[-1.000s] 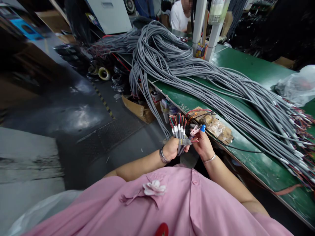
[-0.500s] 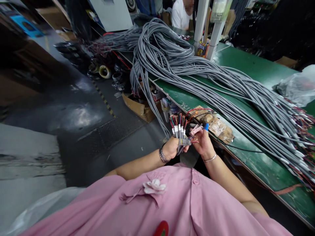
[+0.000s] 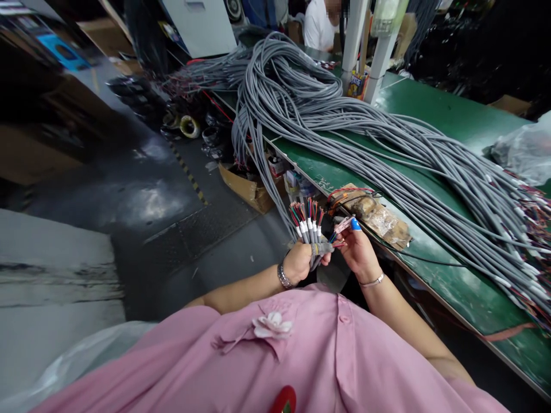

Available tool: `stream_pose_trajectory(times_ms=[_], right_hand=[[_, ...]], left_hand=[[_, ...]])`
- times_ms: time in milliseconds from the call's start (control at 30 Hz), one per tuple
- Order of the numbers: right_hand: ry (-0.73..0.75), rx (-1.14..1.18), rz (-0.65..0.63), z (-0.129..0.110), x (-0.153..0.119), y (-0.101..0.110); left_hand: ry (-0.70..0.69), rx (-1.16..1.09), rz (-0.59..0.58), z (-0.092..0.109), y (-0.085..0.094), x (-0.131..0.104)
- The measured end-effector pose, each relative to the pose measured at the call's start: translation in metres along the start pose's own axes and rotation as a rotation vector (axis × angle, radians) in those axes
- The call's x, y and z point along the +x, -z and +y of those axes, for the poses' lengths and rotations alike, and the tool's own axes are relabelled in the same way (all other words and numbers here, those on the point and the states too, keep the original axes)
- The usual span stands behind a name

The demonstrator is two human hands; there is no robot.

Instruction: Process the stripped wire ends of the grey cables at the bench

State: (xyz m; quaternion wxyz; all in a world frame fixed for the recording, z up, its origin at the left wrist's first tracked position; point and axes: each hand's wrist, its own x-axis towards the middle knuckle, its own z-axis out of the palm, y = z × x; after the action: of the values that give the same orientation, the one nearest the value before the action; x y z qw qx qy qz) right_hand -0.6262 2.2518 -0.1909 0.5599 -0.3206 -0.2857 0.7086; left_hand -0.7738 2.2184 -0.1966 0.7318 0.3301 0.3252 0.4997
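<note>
My left hand (image 3: pixel 298 262) is closed around a bundle of grey cables (image 3: pixel 306 232), held upright in front of my body. White collars circle the cables near the top, and bare-tipped red, green, blue and black wires (image 3: pixel 307 209) fan out above. A grey cover with a yellow band (image 3: pixel 319 248) wraps a finger of this hand. Beside it, my right hand (image 3: pixel 360 252) pinches at coloured wires (image 3: pixel 333 235) with its fingertips. One of its fingertips wears a blue cover (image 3: pixel 355 223). A pinkish-white piece (image 3: pixel 343 225) sits at those fingertips; I cannot tell what it is.
A long heap of grey cables (image 3: pixel 327 135) runs over the green table (image 3: pixel 430 109). A taped board (image 3: pixel 385 223) lies at the near table edge. Below stands an open cardboard box (image 3: pixel 243 189). Across the table sits a person in white (image 3: pixel 317 26). Plastic bag (image 3: pixel 523 149) at right.
The view has shifted slightly, so the surroundings sit a little further right. My right fingertips have turned slightly, and blue wires now show by them. The left hand keeps its hold on the cables.
</note>
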Motion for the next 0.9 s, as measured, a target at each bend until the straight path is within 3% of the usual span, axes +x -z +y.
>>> stream_pose_trajectory(times_ms=[667,900], right_hand=[[0.086,-0.008,0.082,0.008,0.01,0.007],[0.012,0.034,0.068,0.003,0.004,0.002]], left_hand=[[0.008,0.004,0.059,-0.015,0.004,0.017],[0.017,0.006,0.069,-0.011,0.002,0.013]])
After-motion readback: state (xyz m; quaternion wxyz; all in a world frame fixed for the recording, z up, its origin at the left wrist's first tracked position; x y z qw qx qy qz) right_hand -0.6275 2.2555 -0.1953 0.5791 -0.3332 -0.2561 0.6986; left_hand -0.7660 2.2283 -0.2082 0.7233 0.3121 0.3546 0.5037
